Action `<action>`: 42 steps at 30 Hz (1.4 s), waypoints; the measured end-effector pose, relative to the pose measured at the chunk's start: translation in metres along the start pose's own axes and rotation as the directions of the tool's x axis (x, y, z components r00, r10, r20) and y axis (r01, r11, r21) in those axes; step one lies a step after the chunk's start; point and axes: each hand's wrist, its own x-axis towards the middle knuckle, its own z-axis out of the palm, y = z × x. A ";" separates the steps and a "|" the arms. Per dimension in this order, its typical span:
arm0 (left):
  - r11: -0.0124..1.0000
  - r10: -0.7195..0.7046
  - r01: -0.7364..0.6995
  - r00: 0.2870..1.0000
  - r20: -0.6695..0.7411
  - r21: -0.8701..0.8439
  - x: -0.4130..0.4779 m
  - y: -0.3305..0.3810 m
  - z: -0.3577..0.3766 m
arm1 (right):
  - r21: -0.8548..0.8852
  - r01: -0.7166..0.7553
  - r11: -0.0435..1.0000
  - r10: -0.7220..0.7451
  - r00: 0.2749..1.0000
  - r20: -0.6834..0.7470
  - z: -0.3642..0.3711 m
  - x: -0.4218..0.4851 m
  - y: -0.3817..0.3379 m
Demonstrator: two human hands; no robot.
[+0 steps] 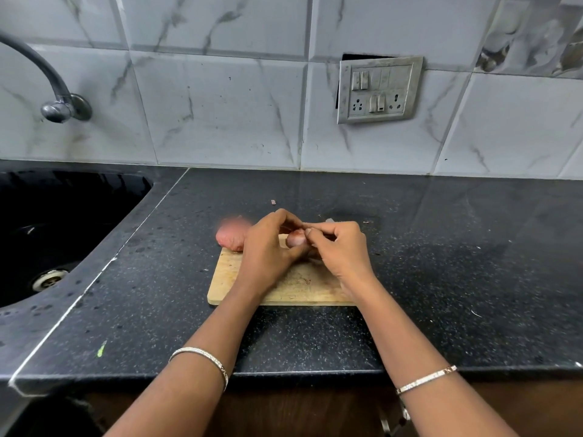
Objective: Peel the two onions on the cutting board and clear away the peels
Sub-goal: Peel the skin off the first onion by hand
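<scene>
Single head view, looking forward-down, close over countertop [441,247].

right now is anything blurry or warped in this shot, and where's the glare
Head view: the onion at the cutting board's far left corner is smeared with blur; wide-angle warp bends the counter edge and wall tiles; soft glare streaks the counter behind the hands; the switch plate is sharp.

Black speckled countertop [441,263]. Dark sink [63,222] at nine o'clock, curved metal tap [60,105] above it. Switch-and-socket plate [380,89] on marble tiles at one o'clock.
</scene>
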 end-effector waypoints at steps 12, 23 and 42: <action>0.965 -0.120 0.135 0.990 0.080 -0.223 0.005 -0.010 -0.001 | 0.291 -0.025 0.956 0.051 0.995 -0.082 -0.009 0.002 0.006; 0.980 -0.028 0.032 0.999 0.022 -0.197 0.001 -0.006 -0.003 | 0.226 0.055 0.972 -0.068 0.996 0.052 -0.008 0.000 0.007; 0.973 -0.014 -0.008 0.996 -0.092 -0.230 -0.003 0.004 -0.003 | 0.647 -0.282 0.708 0.216 0.959 0.182 -0.016 -0.002 -0.005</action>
